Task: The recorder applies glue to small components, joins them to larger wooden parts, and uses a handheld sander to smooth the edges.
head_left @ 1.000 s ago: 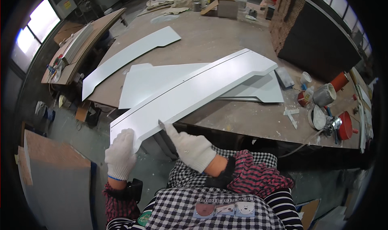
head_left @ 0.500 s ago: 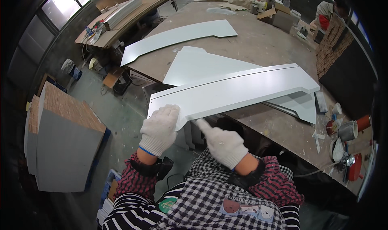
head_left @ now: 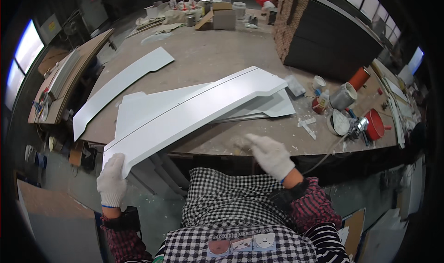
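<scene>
Brown and paint-flecked, the workbench [head_left: 212, 50] carries the long white panel [head_left: 194, 110], which lies slantwise across other white panels [head_left: 155, 109], its near-left end jutting past the bench edge. That overhang probably lets the gloved left hand [head_left: 112, 179] clasp the end, fingers on top, presumably to steady it. The gloved right hand [head_left: 272, 155] hovers apart, over the front edge, fingers loosely extended; I cannot tell whether they hold anything. Beside the stack, a grey can [head_left: 344, 97] and red bowl [head_left: 375, 124] stand toward the right, perhaps for easy reach.
</scene>
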